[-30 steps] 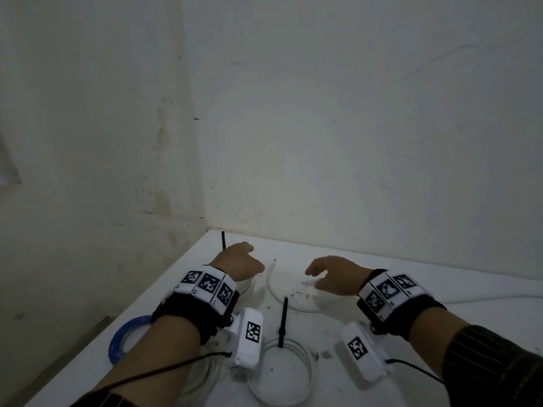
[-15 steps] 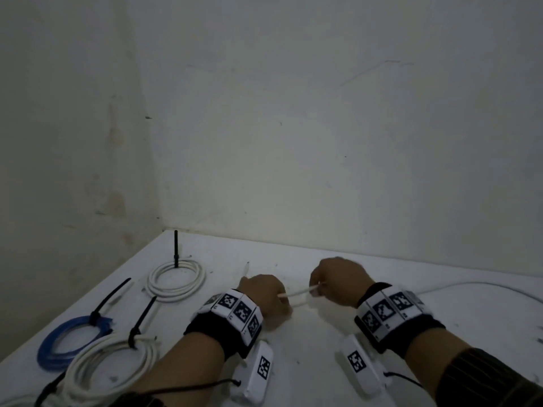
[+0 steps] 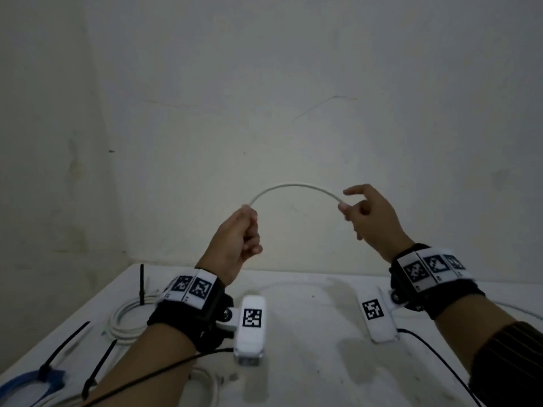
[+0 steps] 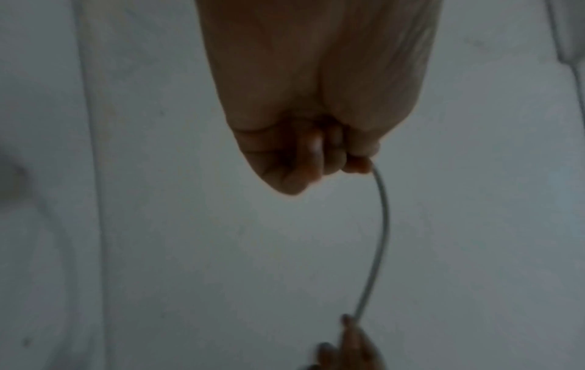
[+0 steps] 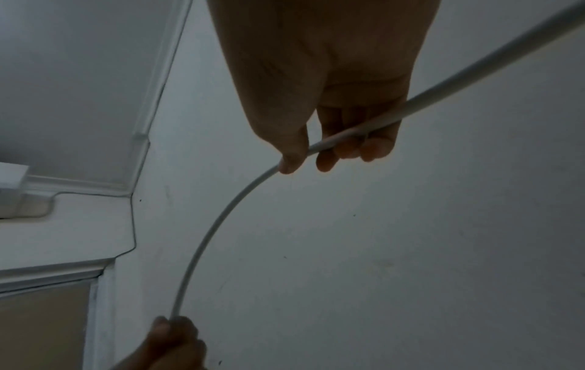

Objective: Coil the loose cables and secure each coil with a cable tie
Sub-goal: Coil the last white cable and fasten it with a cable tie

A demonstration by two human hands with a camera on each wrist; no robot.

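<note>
Dim light falls on two bare, stained whitish walls that meet in a corner behind a scuffed white table.

A bare, dim corner of a plain room, likely in a home, is serving as a makeshift workbench. Stained, cracked plaster walls are meeting behind a scuffed white table. Tied cable coils and black cable ties are lying on it. A ceiling moulding is showing overhead.
</note>
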